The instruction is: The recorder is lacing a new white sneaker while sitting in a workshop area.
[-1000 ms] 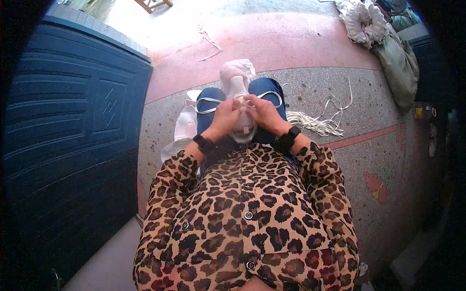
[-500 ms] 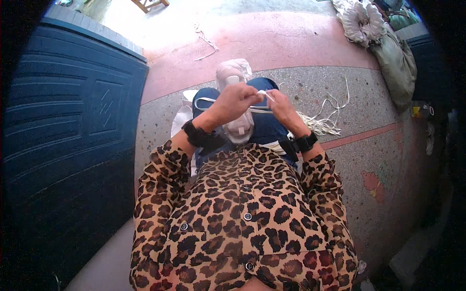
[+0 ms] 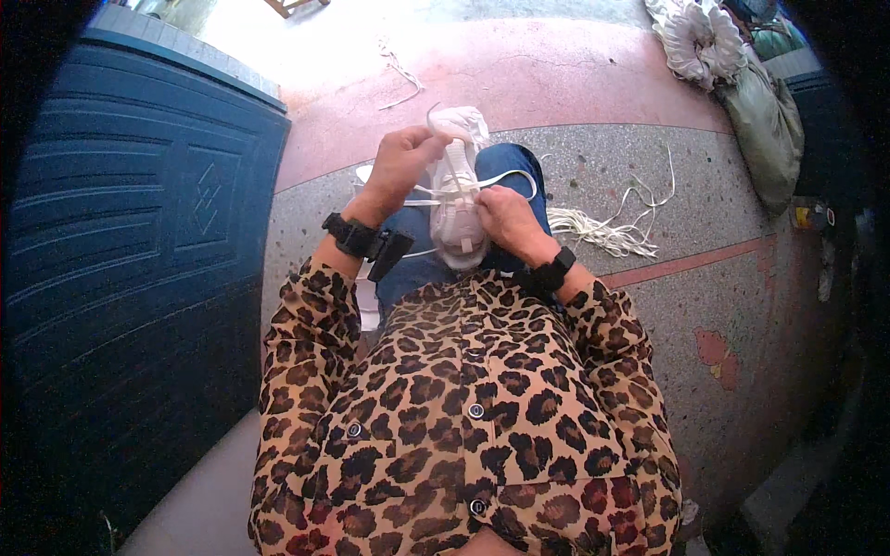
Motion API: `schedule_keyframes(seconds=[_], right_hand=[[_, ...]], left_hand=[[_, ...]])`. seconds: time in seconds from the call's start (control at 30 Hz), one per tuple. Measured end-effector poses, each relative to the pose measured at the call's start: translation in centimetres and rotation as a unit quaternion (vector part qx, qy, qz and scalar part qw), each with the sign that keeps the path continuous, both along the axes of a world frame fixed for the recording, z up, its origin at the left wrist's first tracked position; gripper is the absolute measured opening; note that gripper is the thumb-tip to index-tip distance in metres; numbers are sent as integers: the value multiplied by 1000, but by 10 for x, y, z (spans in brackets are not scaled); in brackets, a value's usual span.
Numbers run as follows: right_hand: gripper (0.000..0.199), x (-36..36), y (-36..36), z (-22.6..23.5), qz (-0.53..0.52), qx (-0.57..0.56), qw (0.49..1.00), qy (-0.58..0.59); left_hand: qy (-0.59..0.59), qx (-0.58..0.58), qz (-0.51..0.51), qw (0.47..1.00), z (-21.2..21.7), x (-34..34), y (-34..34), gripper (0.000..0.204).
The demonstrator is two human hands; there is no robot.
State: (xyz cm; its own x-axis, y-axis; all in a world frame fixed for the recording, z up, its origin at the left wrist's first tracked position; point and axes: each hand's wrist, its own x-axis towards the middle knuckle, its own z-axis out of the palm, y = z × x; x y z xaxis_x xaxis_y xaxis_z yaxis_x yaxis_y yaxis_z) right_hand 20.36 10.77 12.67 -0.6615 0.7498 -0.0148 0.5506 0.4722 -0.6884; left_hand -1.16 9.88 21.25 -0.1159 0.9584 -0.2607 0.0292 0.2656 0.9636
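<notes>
A pale pink-white sneaker (image 3: 456, 222) lies across my lap, its heel with a small pull tab toward me. A flat white shoelace (image 3: 521, 174) crosses its upper and loops out to the right over my knee; other strands run out to the left. My left hand (image 3: 400, 171) is closed in a pinch on the lace above the front of the shoe, and a short end sticks up past the fingers. At the shoe's right edge my right hand (image 3: 510, 221) is closed beside the lace loop, seemingly pinching the lace; its fingertips are partly hidden.
A bundle of loose white laces (image 3: 603, 230) lies on the speckled floor to the right. Another lace strand (image 3: 403, 79) lies farther ahead. A blue panelled door (image 3: 139, 222) stands at left. Full sacks (image 3: 760, 130) lean at the far right, with frilled white fabric (image 3: 695, 42) on top.
My hands were together at the right above the shoe, handling a lace end. Now the left has moved left and forward with the lace, and the right has come down to the shoe's edge.
</notes>
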Motion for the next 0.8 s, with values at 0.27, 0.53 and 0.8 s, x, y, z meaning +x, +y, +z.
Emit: schedule_keyframes(seconds=[0.27, 0.53, 0.8], right_hand=[[22, -8, 7, -14, 23, -1, 1000, 7], [23, -12, 23, -19, 55, -168, 983, 41], [17, -17, 8, -19, 9, -53, 998, 40]], left_hand=[[-4, 6, 22, 1000, -11, -4, 3, 23], [6, 66, 15, 998, -30, -14, -2, 26], [493, 174, -85, 848, -74, 20, -70, 25]])
